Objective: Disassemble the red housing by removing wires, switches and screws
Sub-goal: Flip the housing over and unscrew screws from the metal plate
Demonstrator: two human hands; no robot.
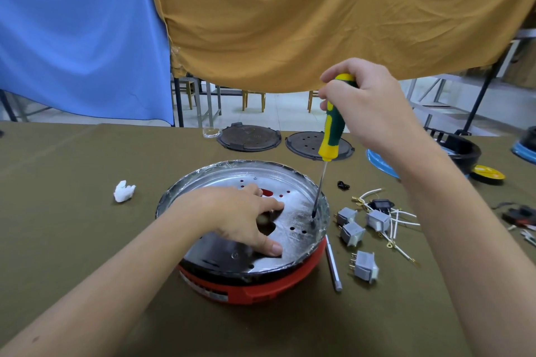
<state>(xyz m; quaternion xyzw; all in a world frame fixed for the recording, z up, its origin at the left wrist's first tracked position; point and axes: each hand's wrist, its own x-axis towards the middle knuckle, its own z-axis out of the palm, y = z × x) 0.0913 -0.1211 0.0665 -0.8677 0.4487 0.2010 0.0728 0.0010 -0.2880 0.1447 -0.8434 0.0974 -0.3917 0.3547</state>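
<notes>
The round red housing (261, 288) stands on the table in front of me, with a shiny metal pan (290, 180) set into its top. My left hand (243, 217) rests flat on the pan's floor, fingers spread. My right hand (368, 104) grips the top of a green and yellow screwdriver (333, 127). Its shaft stands nearly upright, and the tip touches a screw (313, 219) near the pan's right rim. Several grey switches (367, 265) and white wires (403, 219) lie loose to the right of the housing.
A metal rod (333, 265) lies beside the housing's right side. A white wad (124, 191) sits at left. Two dark round plates (249, 138) lie at the table's far edge, with black and blue parts (461, 151) at far right. Blue and tan cloths hang behind.
</notes>
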